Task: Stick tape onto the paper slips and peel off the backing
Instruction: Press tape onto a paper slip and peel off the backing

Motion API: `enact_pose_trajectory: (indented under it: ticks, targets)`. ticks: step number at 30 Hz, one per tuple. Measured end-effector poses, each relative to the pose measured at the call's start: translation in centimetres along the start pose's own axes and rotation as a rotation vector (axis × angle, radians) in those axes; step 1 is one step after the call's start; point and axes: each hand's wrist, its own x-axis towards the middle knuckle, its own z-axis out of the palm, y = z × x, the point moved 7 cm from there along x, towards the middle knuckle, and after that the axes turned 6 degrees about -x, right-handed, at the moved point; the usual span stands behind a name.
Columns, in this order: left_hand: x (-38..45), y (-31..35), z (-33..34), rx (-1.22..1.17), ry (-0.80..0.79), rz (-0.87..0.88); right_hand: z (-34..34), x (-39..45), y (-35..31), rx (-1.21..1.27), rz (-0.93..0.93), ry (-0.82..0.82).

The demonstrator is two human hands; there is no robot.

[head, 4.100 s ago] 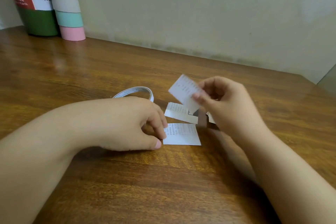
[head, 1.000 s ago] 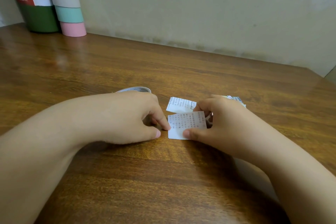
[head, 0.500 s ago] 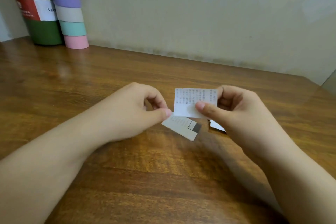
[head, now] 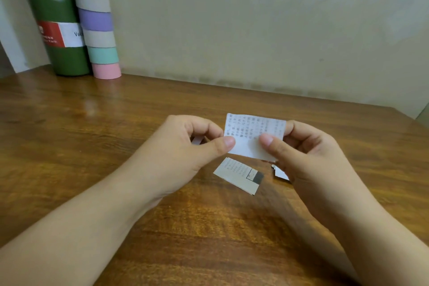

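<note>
A small white paper slip (head: 251,133) with printed text is held above the wooden table (head: 92,127), lifted between both hands. My left hand (head: 185,146) pinches its left edge with thumb and fingers; a bit of white tape (head: 197,140) shows under those fingers. My right hand (head: 306,155) pinches its right side, thumb on the front. A second printed slip (head: 236,173) with a dark corner patch lies flat on the table just below. Another slip (head: 281,173) peeks out from under my right hand. The tape roll is hidden.
A green bottle (head: 60,32) with a red and white label and a tall tube (head: 97,21) with pastel bands stand at the back left against the wall. The table's far right corner (head: 404,116) lies close behind my right hand.
One second ago the slip lay on the table under both hands. Both hands have since lifted it, and my left hand now pinches its left edge.
</note>
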Motion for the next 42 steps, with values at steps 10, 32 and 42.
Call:
enact_pose_trajectory:
  ticks: [10, 32, 42]
  targets:
    - [-0.2, 0.3, 0.0, 0.031, 0.055, 0.053, -0.8, -0.3, -0.4, -0.05, -0.029, 0.151]
    - [-0.1, 0.0, -0.3, -0.166, 0.067, -0.075, -1.1, 0.0, -0.1, 0.018, 0.034, 0.095]
    - [-0.1, -0.1, -0.3, -0.153, 0.066, -0.084, -1.0, 0.2, -0.2, 0.032, -0.026, 0.089]
